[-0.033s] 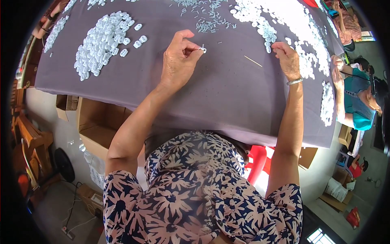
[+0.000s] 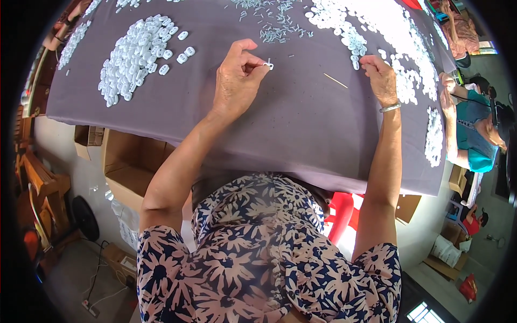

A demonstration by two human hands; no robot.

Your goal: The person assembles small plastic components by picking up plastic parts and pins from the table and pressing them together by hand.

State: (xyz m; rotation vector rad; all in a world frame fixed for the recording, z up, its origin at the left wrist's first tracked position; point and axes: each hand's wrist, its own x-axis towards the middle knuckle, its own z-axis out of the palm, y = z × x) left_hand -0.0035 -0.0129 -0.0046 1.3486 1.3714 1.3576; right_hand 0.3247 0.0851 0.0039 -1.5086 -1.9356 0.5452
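Observation:
My left hand (image 2: 237, 81) pinches a small white plastic piece (image 2: 271, 67) between thumb and forefinger, above the cloth near the middle of the table. A thin pale pin-like bit stands up from that piece. Off to the right, my right hand (image 2: 381, 78), with a bracelet at its wrist, has its fingertips drawn together beside the near end of a trail of translucent pale pieces (image 2: 355, 46). Whatever those fingertips hold, if anything, is hidden. A thin yellowish stick (image 2: 335, 81) lies on the cloth between my hands.
A heap of white oval pieces (image 2: 134, 56) lies at left, small grey rod-like parts (image 2: 277, 32) at the back middle, and white pieces (image 2: 406, 75) spread at right. The dark cloth (image 2: 301, 134) covers the table. Below stands a cardboard box (image 2: 126, 185). A co-worker (image 2: 471, 129) sits at right.

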